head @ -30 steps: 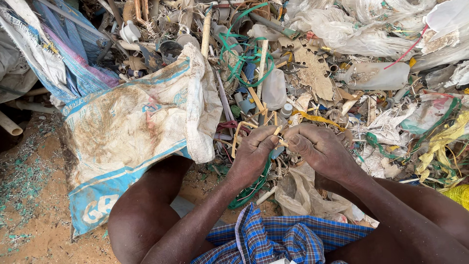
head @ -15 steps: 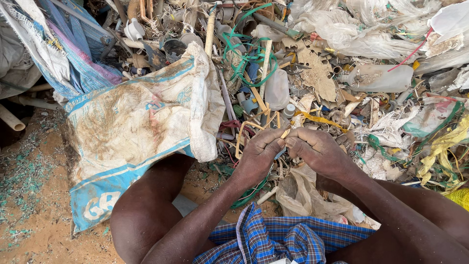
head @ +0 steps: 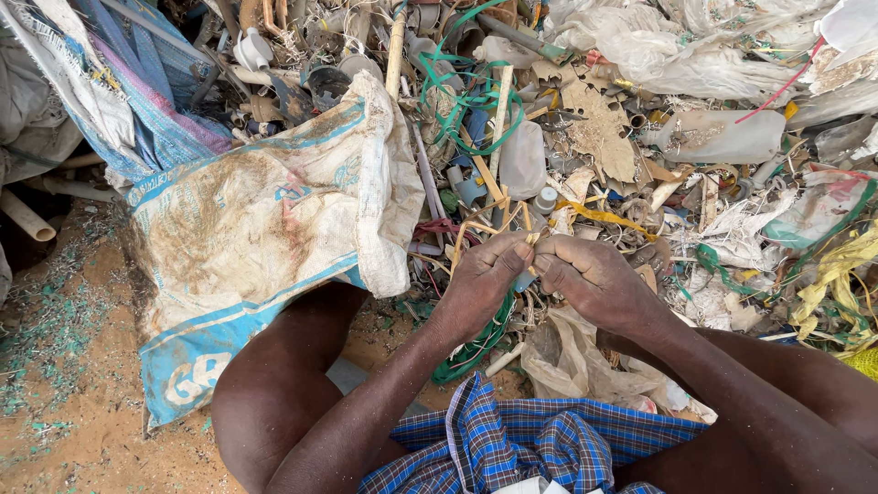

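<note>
My left hand (head: 483, 279) and my right hand (head: 593, 279) meet fingertip to fingertip over a heap of plastic scrap. Both pinch thin yellowish plastic strips (head: 512, 224) that loop up from between the fingers. A green plastic band (head: 471, 96) lies tangled in the pile just beyond them. A clear plastic bottle (head: 523, 160) lies above the hands. My bare knees flank a blue checked cloth (head: 512, 448) at the bottom.
A dirty white woven sack with blue edge (head: 265, 229) lies open at left beside my left knee. Crumpled clear plastic sheets (head: 713, 55) and a flattened jug (head: 722, 137) fill the upper right. Sandy ground (head: 64, 393) lies at lower left. Yellow strips (head: 832, 274) sit at right.
Both hands have stayed together on the strips, with the fingers shifting slightly. The view has drifted a little.
</note>
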